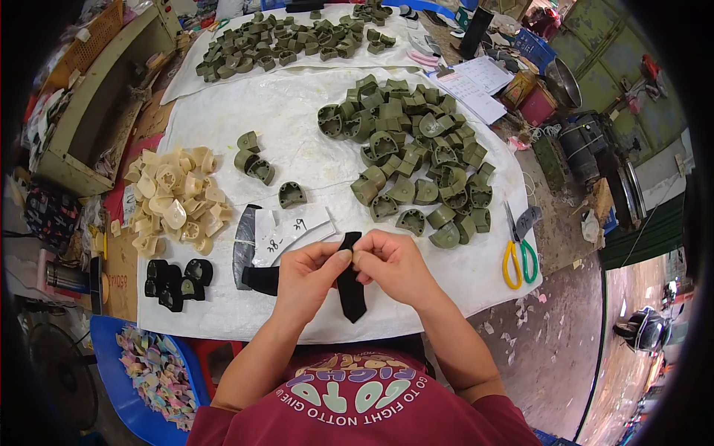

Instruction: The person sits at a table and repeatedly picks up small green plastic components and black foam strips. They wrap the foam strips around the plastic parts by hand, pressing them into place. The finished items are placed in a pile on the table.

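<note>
a maroon short-sleeved shirt (364, 435) bears curved pale-green, purple and white lettering (368, 397).

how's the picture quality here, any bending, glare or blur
Head view: fisheye bowing of the white-covered table, black rim at the corners; head view: bright, washed-out floor at right; head view: left hand, right hand and black strip look fairly sharp, without obvious motion blur.

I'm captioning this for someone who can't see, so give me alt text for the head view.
A person's left hand and right hand pinch a black strip over a white-covered table. Around them lie heaps of olive-green pieces, a heap of cream pieces, some black pieces, and scissors with yellow and green handles.
</note>
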### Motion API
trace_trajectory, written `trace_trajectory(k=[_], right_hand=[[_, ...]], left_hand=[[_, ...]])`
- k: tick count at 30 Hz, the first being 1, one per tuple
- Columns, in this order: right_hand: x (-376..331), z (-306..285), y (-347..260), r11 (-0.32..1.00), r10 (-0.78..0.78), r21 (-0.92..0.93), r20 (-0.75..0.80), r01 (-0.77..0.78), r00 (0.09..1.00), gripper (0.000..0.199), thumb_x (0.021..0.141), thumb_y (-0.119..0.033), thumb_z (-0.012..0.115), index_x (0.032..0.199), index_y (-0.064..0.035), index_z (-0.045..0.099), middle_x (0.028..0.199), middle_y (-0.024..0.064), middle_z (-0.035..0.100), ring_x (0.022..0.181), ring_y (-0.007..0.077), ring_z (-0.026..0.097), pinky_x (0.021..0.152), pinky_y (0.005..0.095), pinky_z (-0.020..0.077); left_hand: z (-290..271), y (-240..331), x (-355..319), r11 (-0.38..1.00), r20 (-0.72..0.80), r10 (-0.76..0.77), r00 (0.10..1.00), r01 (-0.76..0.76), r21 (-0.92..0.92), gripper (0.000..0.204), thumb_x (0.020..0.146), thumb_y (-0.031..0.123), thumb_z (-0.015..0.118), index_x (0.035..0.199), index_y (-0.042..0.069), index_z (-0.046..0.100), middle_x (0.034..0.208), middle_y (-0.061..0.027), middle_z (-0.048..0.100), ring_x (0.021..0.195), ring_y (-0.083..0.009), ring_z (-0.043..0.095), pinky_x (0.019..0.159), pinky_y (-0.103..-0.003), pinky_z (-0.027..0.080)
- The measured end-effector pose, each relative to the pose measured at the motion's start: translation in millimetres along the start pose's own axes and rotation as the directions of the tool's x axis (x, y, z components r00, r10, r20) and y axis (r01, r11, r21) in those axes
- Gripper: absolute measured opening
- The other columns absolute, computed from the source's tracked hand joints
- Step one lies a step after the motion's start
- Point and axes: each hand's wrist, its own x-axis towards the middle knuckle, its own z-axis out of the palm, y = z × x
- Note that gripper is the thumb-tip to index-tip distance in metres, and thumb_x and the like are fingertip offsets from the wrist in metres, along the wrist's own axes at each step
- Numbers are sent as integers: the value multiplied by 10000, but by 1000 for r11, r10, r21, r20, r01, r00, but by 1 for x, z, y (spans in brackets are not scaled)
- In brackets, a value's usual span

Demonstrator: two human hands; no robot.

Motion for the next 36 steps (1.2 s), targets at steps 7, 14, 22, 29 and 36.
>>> trace_trajectory(k=[7,14,22,29,36], right_hand=[[-27,-27,28,989,-72,126,-90,83,993,87,871,-67,591,851,15,610,775,39,637,677,102,620,637,232,508],[-80,-73,12,968,-158,117,-401,221,902,38,791,29,581,815,18,609,883,48,646,856,124,597,813,270,449],[-67,-22,-9,800,-532,-480,-289,360,796,84,772,-7,659,846,-27,624,1145,141,611,1057,218,560,906,325,422],[-51,1,-26,931,-364,-210,-587,298,723,256,767,-38,724,1012,-4,660,1189,129,607,1083,204,564,893,332,453],[-68,-60,-2,869,-386,45,-562,493,732,158,862,15,597,1008,49,645,1020,119,681,921,159,625,858,292,475]], left_hand=[[-37,-23,-14,960,-368,197,908,-102,262,43,871,15,637,895,-20,639,704,29,592,594,-6,502,519,-183,412],[-89,-16,-17,511,-193,588,786,-175,842,216,804,-5,671,1009,-31,606,779,-44,558,606,-95,477,524,-216,384],[3,17,-27,407,322,550,770,-584,702,544,718,60,730,1220,-11,532,1192,-224,509,1007,-379,546,881,-411,468],[58,3,-10,837,287,379,880,-458,299,169,848,-38,528,983,-33,632,807,-162,646,686,-277,623,659,-320,494],[74,14,81,471,595,429,680,-730,495,321,774,33,638,1091,9,596,1002,-154,622,926,-288,619,808,-369,496]])
